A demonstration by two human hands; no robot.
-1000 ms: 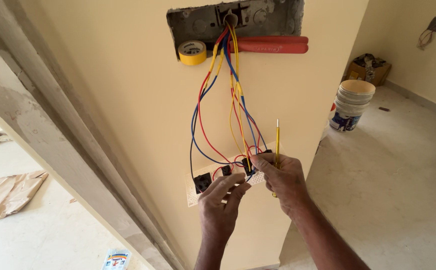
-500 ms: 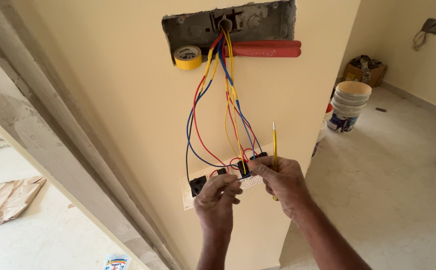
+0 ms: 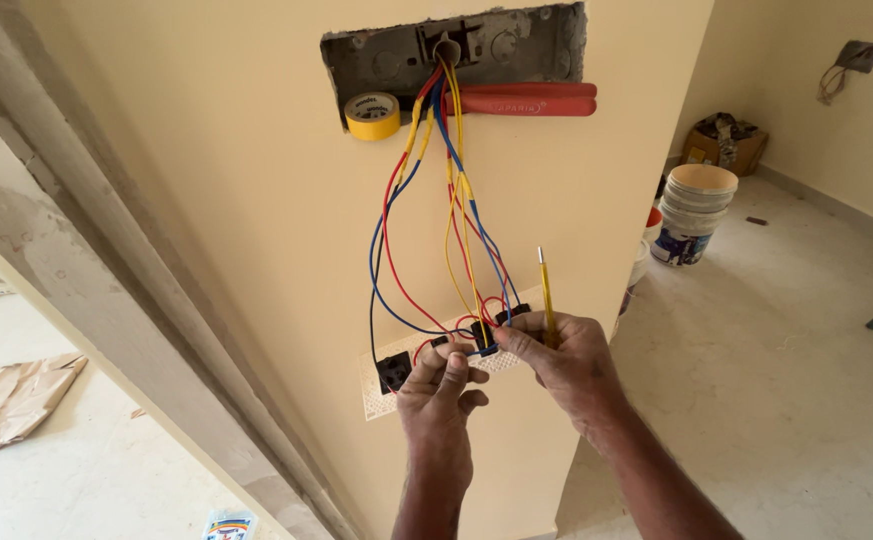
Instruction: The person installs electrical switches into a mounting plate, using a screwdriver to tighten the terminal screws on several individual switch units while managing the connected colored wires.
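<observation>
While left hand (image 3: pixel 436 385) pinches white switch plate (image 3: pixel 381 400) off wall for rear access, right hand (image 3: pixel 566 360) grips yellow tester screwdriver (image 3: pixel 545 290) upright, fingertips on red-blue wires (image 3: pixel 396 270) at switch terminals.

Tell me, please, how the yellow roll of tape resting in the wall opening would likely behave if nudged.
The yellow roll of tape sits at the lip of the grey metal wall box, so it would probably fall. Being round, it may roll. It looks light and rigid.

Open brown cardboard box (image 3: pixel 724 146) by the far wall; white paint bucket with blue label (image 3: pixel 691 215) on the floor nearer.
</observation>
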